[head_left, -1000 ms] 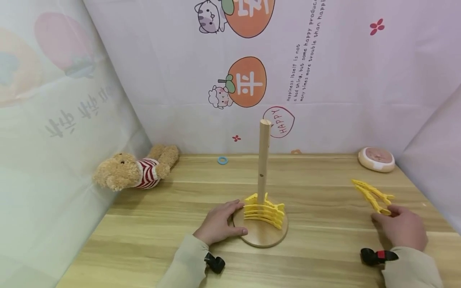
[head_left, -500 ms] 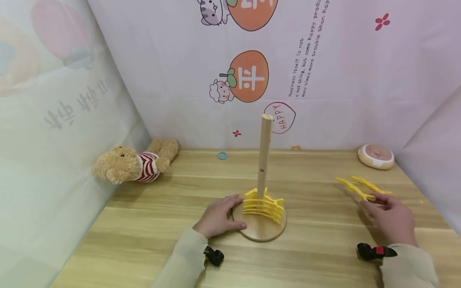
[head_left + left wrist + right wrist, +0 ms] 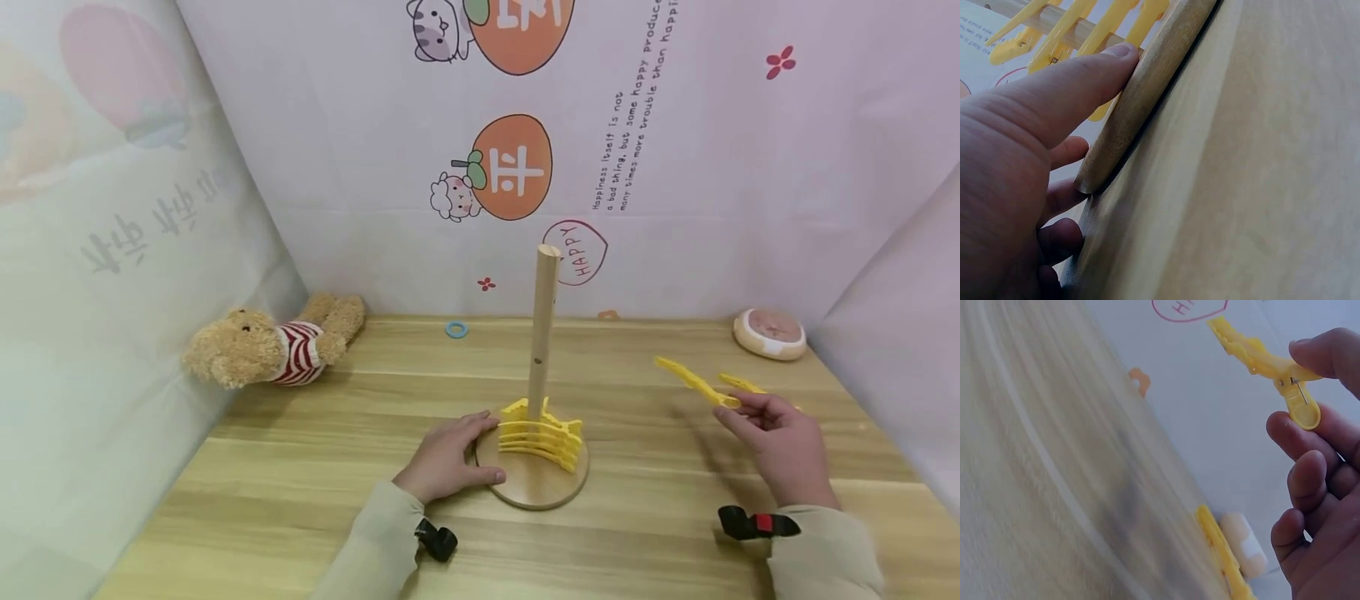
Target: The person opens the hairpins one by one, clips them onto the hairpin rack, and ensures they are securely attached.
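Observation:
A wooden stand has a round base [image 3: 531,493] with an upright post [image 3: 543,325]. Several yellow hair clips [image 3: 536,442] sit stacked around the foot of the post. My left hand [image 3: 446,462] holds the left side of the base; in the left wrist view the thumb [image 3: 1079,87] lies on the rim and the fingers reach along its edge. Above the table at right, my right hand [image 3: 787,450] pinches one yellow hair clip [image 3: 1254,356] by its handle end, thumb on one lever, finger on the other. Another yellow clip [image 3: 738,382] lies on the table behind that hand, partly hidden.
A teddy bear [image 3: 262,346] in a striped shirt lies at the back left. Near the back edge is a blue ring [image 3: 456,330]. A round white and pink object [image 3: 770,333] stands in the back right corner. Printed cloth walls enclose the table.
My right hand has lifted one clip off the table and carried it leftward, away from the other clip. The left hand has stayed on the base.

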A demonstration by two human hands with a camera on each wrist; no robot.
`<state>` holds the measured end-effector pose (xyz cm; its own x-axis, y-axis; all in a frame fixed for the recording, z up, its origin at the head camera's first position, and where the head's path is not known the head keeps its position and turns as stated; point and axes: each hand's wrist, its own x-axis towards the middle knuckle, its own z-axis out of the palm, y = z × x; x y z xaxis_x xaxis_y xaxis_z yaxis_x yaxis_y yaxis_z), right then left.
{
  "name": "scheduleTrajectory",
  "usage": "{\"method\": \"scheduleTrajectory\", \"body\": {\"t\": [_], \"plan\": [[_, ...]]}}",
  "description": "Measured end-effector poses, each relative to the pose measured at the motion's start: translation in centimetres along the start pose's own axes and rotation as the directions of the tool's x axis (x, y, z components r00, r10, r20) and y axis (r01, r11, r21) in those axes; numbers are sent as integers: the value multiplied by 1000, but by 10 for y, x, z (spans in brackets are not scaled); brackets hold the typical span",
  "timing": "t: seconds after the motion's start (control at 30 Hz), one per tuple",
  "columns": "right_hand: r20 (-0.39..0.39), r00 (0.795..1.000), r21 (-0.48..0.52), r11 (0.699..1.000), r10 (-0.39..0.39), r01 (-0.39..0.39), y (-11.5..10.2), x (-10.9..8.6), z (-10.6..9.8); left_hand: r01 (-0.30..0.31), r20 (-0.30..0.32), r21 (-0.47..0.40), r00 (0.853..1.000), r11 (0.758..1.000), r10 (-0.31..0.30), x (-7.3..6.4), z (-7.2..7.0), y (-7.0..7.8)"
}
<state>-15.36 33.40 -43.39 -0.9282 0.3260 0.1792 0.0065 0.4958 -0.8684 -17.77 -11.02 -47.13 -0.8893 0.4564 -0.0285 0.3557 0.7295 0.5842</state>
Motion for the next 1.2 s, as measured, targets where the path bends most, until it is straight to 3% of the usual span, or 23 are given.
{"method": "scheduleTrajectory", "body": {"t": [0.2, 0.63, 0.9, 1.2], "plan": [[16, 998, -51, 997, -60, 60, -12, -4, 10, -11, -11, -3, 1000, 1000, 11, 0, 2, -2], [71, 991, -6, 993, -115, 115, -37, -15, 27, -15, -26, -29, 1000, 999, 15, -2, 2, -2], [38, 986, 14, 987, -160, 160, -52, -21, 29, -32, -18, -39, 999, 999, 32, -2, 5, -3], [33, 957, 49, 957, -289, 287, -76, -30, 35, -25, -20, -46, 1000, 999, 24, -2, 3, -2]]}}
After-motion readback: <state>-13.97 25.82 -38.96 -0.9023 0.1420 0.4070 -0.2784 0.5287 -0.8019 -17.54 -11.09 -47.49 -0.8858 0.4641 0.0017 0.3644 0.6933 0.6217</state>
